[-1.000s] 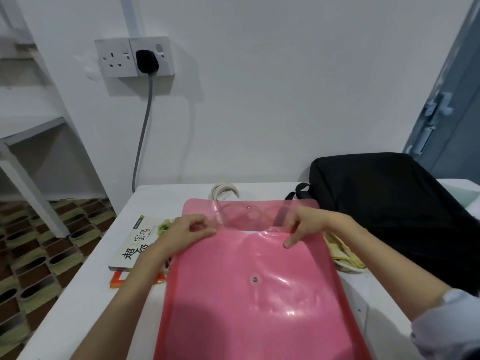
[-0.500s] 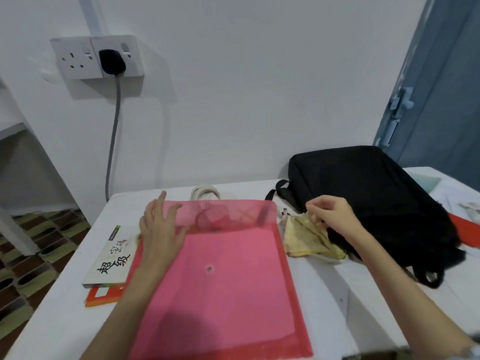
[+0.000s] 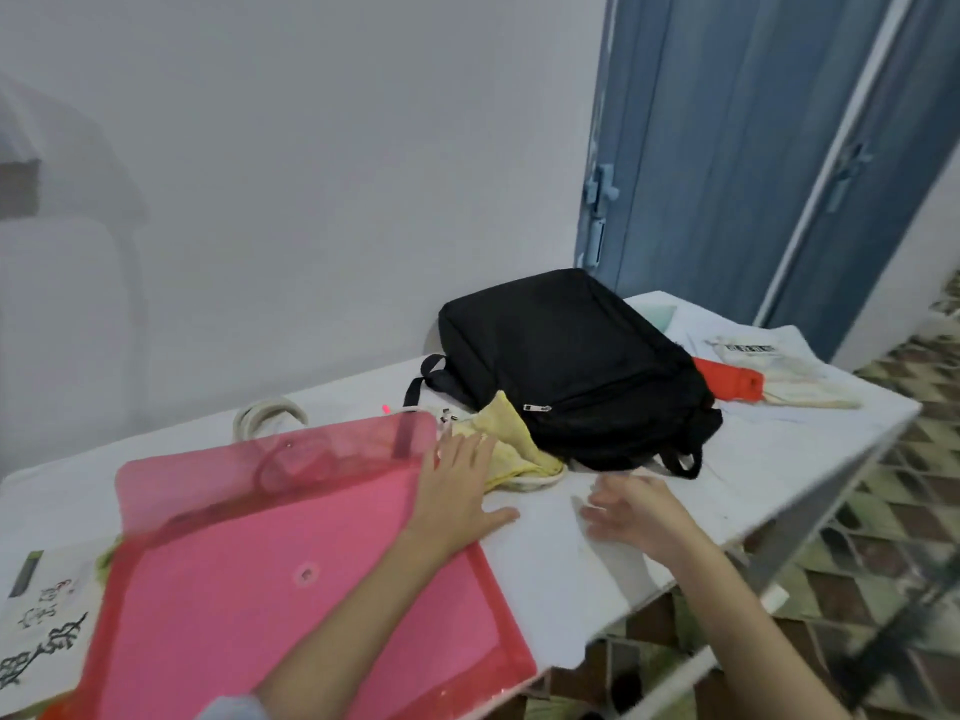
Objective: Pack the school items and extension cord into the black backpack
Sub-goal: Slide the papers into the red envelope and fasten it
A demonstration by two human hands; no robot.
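Backpack (image 3: 566, 366) zipped at 1 o'clock — unzip first; left hand (image 3: 457, 491) flat on pink folder (image 3: 291, 558), right hand (image 3: 639, 511) loosely spread (empty).

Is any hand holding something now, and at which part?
Nothing is held. The left hand lies flat with straight fingers on the right edge of the pink folder. The right hand is blurred, open, above the white table.

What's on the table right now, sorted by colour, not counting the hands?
Pink: 1, folder
Black: 1, backpack
Yellow: 1, cloth
Red: 1, case
White: 3, cord coil, book, printed bag
Total: 7
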